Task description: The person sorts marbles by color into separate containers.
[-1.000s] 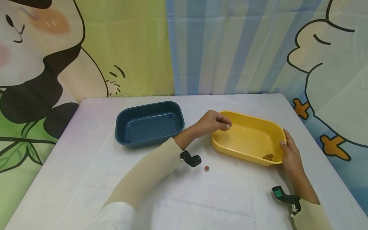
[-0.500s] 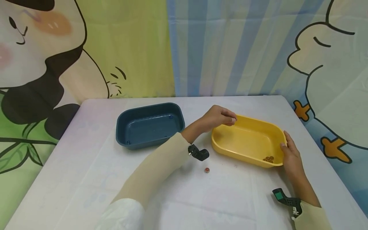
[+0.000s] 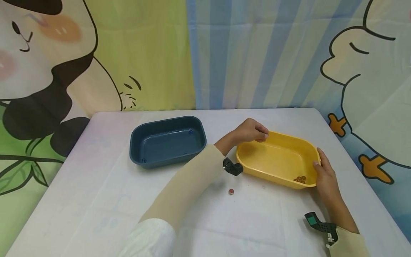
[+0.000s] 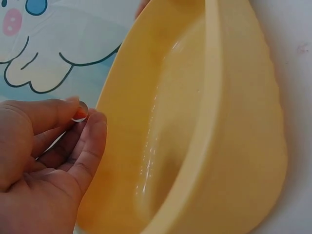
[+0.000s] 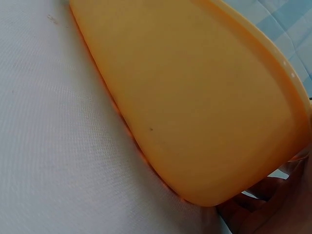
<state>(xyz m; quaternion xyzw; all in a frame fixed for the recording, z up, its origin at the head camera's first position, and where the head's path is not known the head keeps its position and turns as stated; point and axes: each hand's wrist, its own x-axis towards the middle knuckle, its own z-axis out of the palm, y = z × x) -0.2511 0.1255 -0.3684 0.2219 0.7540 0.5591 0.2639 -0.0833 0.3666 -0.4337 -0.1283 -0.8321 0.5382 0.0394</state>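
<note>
Over the far left rim of the yellow plastic basin, my left hand pinches a small clear marble with orange inside between thumb and fingertips. My right hand grips the basin's right end, thumb over the rim and fingers outside it. Several orange-brown marbles lie together in the basin's near right corner. From the right wrist, only the basin's outer wall and part of that hand show, so the basin's inside is hidden there.
A dark blue basin stands to the left, with a blue marble at its far right and another marble at its near left. One reddish marble lies on the white tablecloth before the yellow basin.
My left hand has moved right and slightly farther away, along the far left part of the yellow basin's rim. The right hand keeps its grip on the basin, which stays in place.
</note>
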